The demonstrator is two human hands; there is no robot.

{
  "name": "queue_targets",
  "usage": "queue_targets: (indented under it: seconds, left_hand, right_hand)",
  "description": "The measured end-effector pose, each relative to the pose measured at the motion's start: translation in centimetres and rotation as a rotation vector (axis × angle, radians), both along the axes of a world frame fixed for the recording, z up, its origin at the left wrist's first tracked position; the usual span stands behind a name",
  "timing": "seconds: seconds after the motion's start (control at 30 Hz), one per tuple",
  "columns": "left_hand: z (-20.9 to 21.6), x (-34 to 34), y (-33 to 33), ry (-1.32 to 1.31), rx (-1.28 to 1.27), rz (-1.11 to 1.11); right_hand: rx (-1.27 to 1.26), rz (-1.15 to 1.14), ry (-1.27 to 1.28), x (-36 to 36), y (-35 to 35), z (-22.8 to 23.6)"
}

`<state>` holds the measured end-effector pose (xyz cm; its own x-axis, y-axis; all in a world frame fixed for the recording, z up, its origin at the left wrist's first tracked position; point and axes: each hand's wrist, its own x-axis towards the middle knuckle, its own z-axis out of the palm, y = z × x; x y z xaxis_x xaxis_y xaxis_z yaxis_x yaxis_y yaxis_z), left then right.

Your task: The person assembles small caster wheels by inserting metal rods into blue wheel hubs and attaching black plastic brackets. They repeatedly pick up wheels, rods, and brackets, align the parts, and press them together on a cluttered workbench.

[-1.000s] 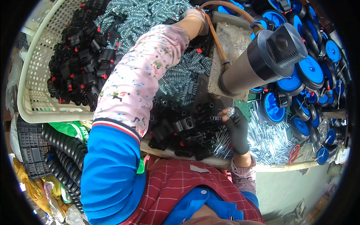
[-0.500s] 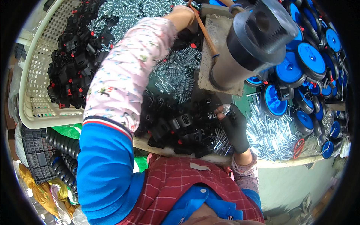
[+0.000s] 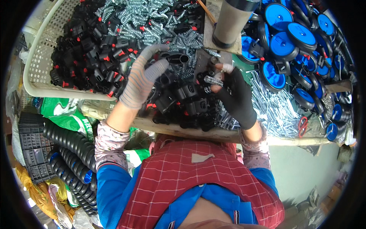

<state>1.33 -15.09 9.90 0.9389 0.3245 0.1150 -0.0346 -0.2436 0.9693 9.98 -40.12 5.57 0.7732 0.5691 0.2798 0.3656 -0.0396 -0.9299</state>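
Observation:
My left hand (image 3: 142, 78), in a pale striped glove, hovers over the pile's near side with finger and thumb spread. Just past its fingertips is a black plastic housing (image 3: 177, 58) with an oval opening; the hand does not appear closed on it. My right hand (image 3: 237, 98), in a black glove with bare fingertips, pinches a metal spring (image 3: 213, 81) between thumb and finger. It is beside a dark metal block (image 3: 202, 65) at the foot of the press. More black housings (image 3: 187, 91) lie between my hands, some with red bits.
A cream perforated basket (image 3: 42, 72) of black parts stands left. Loose springs (image 3: 141, 15) are heaped at the back. The press column (image 3: 230, 24) rises behind my right hand. Metal pins (image 3: 276, 108), blue-centred wheels (image 3: 280, 44) and red-handled scissors (image 3: 302, 126) lie right.
My left hand has come off the press's lever and moved back toward me, over the black parts. My right hand stays near the press. The view has shifted, with the press now higher.

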Motion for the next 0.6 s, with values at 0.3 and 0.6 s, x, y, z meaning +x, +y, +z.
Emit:
queue_targets:
  seconds: [0.3, 0.6]
  left_hand:
    - [-2.5, -3.8, -5.3, -0.104, -0.007, 0.027]
    - [-4.9, -2.7, -6.2, -0.182, -0.002, 0.143]
  right_hand:
    - [-0.275, -0.106, -0.806, -1.6, 0.9, 3.5]
    - [-0.135, -0.032, -0.360, -2.8, -0.2, 4.9]
